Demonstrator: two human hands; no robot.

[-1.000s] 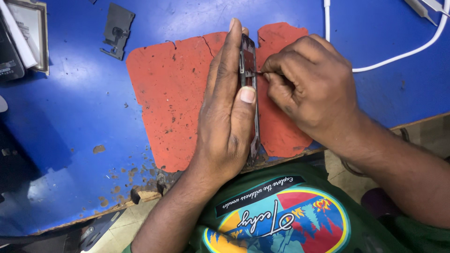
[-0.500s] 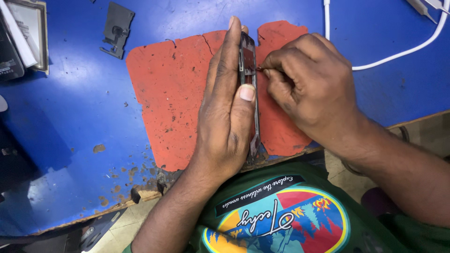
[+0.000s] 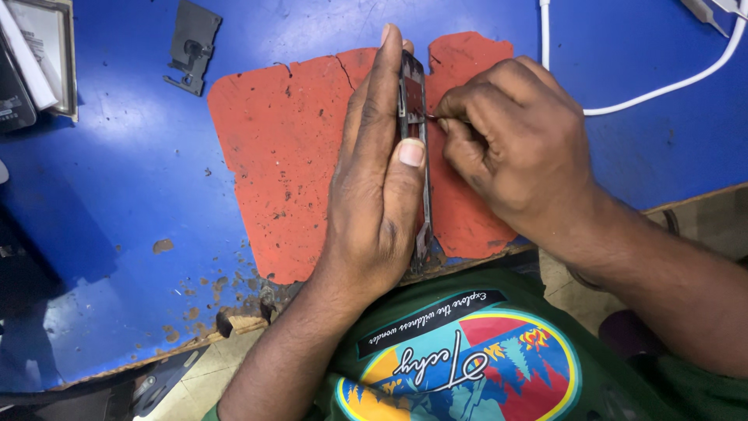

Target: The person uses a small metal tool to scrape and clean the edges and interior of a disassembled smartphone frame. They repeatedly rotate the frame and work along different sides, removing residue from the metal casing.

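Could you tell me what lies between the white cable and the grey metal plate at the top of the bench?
In the head view, between the white cable and the grey metal plate lies the red mat, with the upright phone frame on it.

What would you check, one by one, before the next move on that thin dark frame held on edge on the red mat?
1. Left hand steadies the dark frame on edge: ok.
2. Right hand pinches a thin metal tool, tip at the frame: ok.
3. Frame rests over the red mat: ok.
4. White cable lies apart from both hands: ok.
5. What the tip touches: cannot tell.
6. Mat is cracked near its top edge: not ok.
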